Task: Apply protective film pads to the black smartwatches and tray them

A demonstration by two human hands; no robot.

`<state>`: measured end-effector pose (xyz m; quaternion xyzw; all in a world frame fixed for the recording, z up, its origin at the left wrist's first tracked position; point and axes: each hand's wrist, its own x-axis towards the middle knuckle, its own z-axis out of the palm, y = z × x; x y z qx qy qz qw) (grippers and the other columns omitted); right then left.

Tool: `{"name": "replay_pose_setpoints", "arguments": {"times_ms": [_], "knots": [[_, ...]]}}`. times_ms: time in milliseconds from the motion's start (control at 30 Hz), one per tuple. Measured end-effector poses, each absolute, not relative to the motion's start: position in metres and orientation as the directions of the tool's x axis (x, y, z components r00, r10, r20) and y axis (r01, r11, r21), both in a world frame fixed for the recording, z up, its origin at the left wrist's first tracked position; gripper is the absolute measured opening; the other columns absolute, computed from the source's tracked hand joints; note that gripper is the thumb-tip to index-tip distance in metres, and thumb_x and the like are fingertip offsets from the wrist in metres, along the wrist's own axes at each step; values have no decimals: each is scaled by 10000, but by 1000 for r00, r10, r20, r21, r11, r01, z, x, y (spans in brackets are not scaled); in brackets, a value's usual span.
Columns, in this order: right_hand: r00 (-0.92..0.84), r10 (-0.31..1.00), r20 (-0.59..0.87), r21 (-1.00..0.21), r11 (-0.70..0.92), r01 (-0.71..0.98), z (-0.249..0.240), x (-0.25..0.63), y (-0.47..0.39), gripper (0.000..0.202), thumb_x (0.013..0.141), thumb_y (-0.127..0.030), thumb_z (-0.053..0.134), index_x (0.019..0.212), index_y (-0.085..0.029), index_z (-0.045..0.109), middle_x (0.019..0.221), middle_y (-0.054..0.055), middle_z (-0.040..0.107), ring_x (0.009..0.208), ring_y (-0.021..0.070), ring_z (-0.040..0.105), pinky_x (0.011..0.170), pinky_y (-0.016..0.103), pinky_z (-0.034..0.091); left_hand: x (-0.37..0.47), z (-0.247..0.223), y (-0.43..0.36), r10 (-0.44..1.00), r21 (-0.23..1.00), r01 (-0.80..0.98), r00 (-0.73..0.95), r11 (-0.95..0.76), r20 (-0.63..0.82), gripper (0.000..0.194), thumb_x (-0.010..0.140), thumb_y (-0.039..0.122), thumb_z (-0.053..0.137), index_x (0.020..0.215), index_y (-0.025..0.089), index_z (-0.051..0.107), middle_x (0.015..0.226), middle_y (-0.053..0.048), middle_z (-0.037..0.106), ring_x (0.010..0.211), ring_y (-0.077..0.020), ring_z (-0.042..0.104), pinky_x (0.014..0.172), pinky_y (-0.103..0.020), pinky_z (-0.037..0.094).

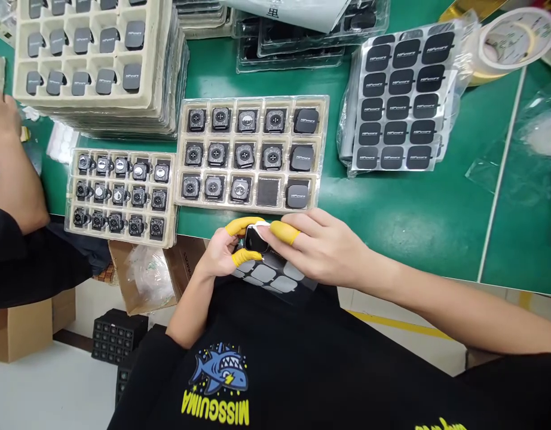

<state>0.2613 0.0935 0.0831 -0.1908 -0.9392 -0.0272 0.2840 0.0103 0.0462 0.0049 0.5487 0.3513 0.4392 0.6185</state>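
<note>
Fingers [246, 257] of the left hand [219, 251] pinch a watch [256, 240] by its edges, near the tray [213, 205]; right hand [327, 246] grasps white cloth [261, 224] against it; slack pinch plus hard rubbing could make it slip and drop.

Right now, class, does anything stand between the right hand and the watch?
Apparently yes: a white cloth lies under the fingertips of the right hand, at the far edge of the watch.

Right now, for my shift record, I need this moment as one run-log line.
left hand: holds watch | right hand: white piece against watch | centre tray: beyond both hands
</note>
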Motion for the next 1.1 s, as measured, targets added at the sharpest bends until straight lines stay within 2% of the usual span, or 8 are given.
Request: {"name": "replay_pose_setpoints", "arguments": {"times_ms": [133, 267, 333, 433, 700, 833, 967, 1100], "knots": [[-684, 462, 565, -167, 876, 453, 86, 278, 85, 395, 1065, -54, 561, 1413, -134, 729, 936, 98, 778, 924, 273, 691, 697, 401, 508, 9, 7, 39, 964, 974, -224, 266, 45, 16, 719, 835, 521, 990, 1433, 204, 748, 1107, -98, 869, 918, -225, 849, 866, -314, 688], [-654, 509, 559, -286, 859, 424, 95, 285, 75, 481, 998, -44, 721, 1462, -171, 735, 979, 86, 785, 924, 263, 717, 750, 410, 540, 10, 13, 41, 965, 977, -211, 252, -16, 70, 746, 805, 536, 1008, 1426, 205, 761, 1099, -99, 875, 912, -223, 849, 860, -313, 697], [-695, 455, 557, -271, 890, 365, 100, 283, 72, 395, 993, -52, 758, 1382, -120, 769, 978, 93, 766, 941, 252, 715, 758, 403, 538, 11, 16, 44, 962, 980, -192, 256, -51, 100, 756, 795, 554, 1009, 1422, 207, 768, 1130, -108, 880, 968, -240, 857, 899, -326, 700], [-733, 395, 554, -249, 919, 306, 106, 278, 70, 261, 1055, -66, 684, 1302, -47, 767, 985, 107, 751, 975, 243, 705, 728, 395, 524, 13, 19, 47, 961, 981, -182, 253, -64, 109, 749, 808, 568, 995, 1422, 203, 772, 1119, -110, 883, 969, -242, 859, 899, -322, 695], [-761, 361, 540, -211, 933, 293, 112, 271, 72, 257, 1086, -74, 617, 1276, -130, 782, 999, 80, 765, 1016, 221, 690, 749, 369, 510, 12, 23, 44, 945, 979, -178, 290, -99, 149, 721, 845, 548, 973, 1441, 205, 758, 1160, -120, 885, 1016, -260, 874, 951, -349, 700], [-776, 316, 546, -133, 947, 292, 108, 264, 75, 278, 1071, -50, 614, 1258, -150, 794, 957, 63, 774, 994, 216, 687, 731, 372, 480, 12, 22, 43, 941, 980, -169, 303, -102, 151, 705, 859, 561, 957, 1437, 212, 753, 1155, -116, 887, 1012, -265, 877, 948, -345, 706], [-761, 403, 508, -69, 900, 431, 94, 271, 86, 341, 1043, -29, 614, 1311, -151, 786, 952, 87, 782, 953, 248, 675, 688, 388, 440, 10, 19, 42, 954, 981, -186, 280, -52, 104, 742, 833, 596, 967, 1414, 188, 753, 1088, -112, 877, 941, -263, 878, 885, -338, 707], [-706, 509, 491, -194, 855, 482, 87, 287, 94, 523, 1019, -29, 597, 1511, -188, 677, 1015, 100, 796, 927, 267, 662, 693, 402, 464, 8, 21, 42, 970, 979, -203, 238, 0, 50, 738, 816, 589, 983, 1385, 173, 765, 1037, -110, 866, 867, -247, 861, 808, -330, 701]]}}
